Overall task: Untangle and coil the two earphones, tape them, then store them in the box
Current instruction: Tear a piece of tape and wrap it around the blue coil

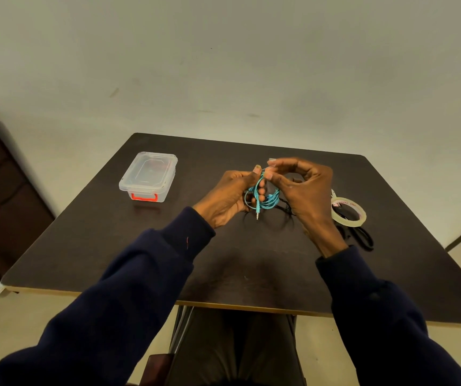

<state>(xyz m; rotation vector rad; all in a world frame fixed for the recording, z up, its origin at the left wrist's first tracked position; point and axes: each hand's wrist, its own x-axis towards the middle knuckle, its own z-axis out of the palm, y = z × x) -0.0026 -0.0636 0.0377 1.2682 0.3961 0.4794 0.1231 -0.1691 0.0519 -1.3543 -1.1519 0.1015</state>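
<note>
Mid-task: left hand (229, 196) grips the coiled teal earphone (268, 201) above the table (251, 260) | right hand (304, 190) pinches its top loop | advice: keep loops tight while taping | black earphone (285, 210) lies beneath | 1 box (147, 176), lid on, stands left

Clear glossy plastic box (148, 176), matt dark wood-look table (251, 263), translucent shiny tape roll (349, 211)

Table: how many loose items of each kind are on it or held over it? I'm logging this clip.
Earphones: 2, the teal earphone and the black earphone
Clear box: 1
Tape roll: 1
Scissors: 1
Total: 5
</note>
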